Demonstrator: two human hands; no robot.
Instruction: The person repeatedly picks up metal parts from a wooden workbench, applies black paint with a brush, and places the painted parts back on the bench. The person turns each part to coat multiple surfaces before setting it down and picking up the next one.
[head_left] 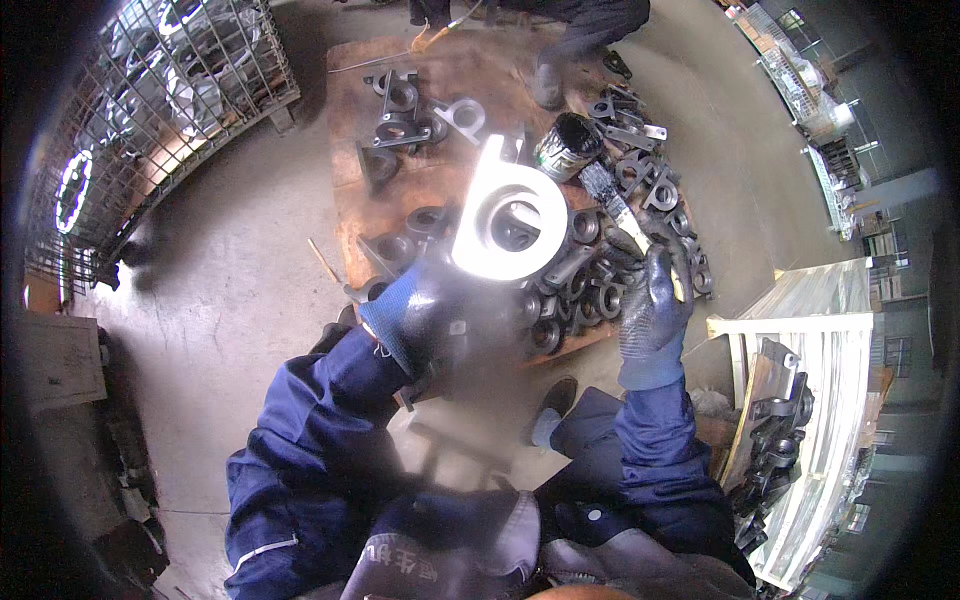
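Observation:
My gloved left hand (425, 305) is closed on a metal bracket (480, 235) with a large round ring, glaring white in the light. The bracket is raised above the brown sheet on the floor. In my gloved right hand (652, 305) is a paintbrush (628, 225), its dark-coated bristles pointing up and left toward an open paint can (568, 150). Black paint coats the can's mouth. Brush and bracket are apart. Several dark ring brackets (606, 298) lie close beneath and between my hands.
More brackets rest on the brown sheet (350, 210), some at its far left (398, 100). A person's leg and shoe (548, 85) are at the far edge. A wire cage (200, 80) stands at the left. A pale slatted frame (840, 370) with dark parts is at the right.

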